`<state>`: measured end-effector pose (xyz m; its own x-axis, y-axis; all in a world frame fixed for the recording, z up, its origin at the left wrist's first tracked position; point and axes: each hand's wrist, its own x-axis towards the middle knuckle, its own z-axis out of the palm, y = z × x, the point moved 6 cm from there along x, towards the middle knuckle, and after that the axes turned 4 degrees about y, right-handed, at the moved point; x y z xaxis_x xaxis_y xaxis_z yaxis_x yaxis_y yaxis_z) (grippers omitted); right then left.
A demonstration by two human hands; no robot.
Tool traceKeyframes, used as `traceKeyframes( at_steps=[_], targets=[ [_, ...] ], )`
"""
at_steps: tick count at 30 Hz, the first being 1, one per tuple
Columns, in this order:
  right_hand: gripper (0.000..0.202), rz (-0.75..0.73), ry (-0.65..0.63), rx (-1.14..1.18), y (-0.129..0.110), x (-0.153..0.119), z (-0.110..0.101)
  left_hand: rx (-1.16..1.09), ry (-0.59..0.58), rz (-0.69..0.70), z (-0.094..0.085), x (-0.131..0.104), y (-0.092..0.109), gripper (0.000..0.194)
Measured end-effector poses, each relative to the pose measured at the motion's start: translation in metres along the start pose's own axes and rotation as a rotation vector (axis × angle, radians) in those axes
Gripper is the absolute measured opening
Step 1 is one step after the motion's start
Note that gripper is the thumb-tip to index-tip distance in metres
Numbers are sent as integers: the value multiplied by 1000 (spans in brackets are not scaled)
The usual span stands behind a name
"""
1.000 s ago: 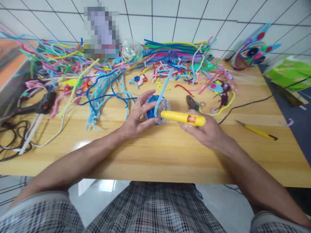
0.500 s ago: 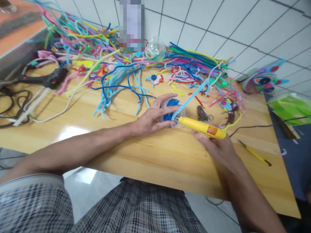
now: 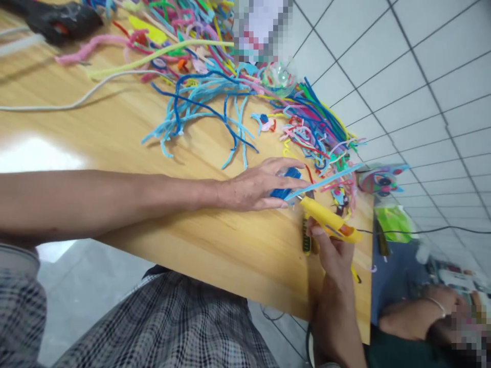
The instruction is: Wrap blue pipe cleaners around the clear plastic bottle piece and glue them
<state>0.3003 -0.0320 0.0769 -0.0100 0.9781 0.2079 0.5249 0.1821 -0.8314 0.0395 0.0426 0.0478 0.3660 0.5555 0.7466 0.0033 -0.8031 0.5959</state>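
My left hand is closed around a small clear piece wrapped in blue pipe cleaner, on the wooden table. A light blue pipe cleaner slants up to the right from that piece, its lower end by my left fingertips. In my right hand is a yellow glue gun with an orange part at its rear. Its thin metal tip meets or nearly meets the lower end of the light blue pipe cleaner; actual contact is hard to make out. My left fingers cover much of the blue-wrapped piece.
Loose light blue pipe cleaners and a mixed coloured heap line the tiled wall. A clear ball sits among them. A black glue gun lies upper left with a white cord. Another person's arm shows lower right.
My view has turned and shifted, bringing another person's arm into sight at the lower right. The yellow glue gun is tilted more steeply; both hands keep their holds.
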Motion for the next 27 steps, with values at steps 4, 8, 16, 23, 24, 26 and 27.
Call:
traceKeyframes(
  at_steps=[4, 8, 16, 23, 24, 26, 27],
  targets=[
    [13, 1, -13, 2, 1, 0, -2, 45, -11, 3, 1, 2, 3, 59],
    [14, 7, 4, 26, -1, 0, 1, 49, -12, 6, 1, 2, 4, 59],
    [7, -35, -4, 33, -12, 3, 5, 41, -16, 6, 1, 1, 5, 64],
    [7, -32, -9, 56, -8, 1, 5, 65, -4, 41, 0, 1, 7, 57],
    [8, -29, -7, 62, -7, 1, 5, 65, -3, 45, 0, 1, 7, 57],
    [8, -26, -2, 65, -7, 2, 4, 65, -3, 46, 0, 0, 6, 57],
    [9, -28, 0, 61, -7, 2, 4, 61, -1, 46, 1, 0, 6, 57]
  ],
)
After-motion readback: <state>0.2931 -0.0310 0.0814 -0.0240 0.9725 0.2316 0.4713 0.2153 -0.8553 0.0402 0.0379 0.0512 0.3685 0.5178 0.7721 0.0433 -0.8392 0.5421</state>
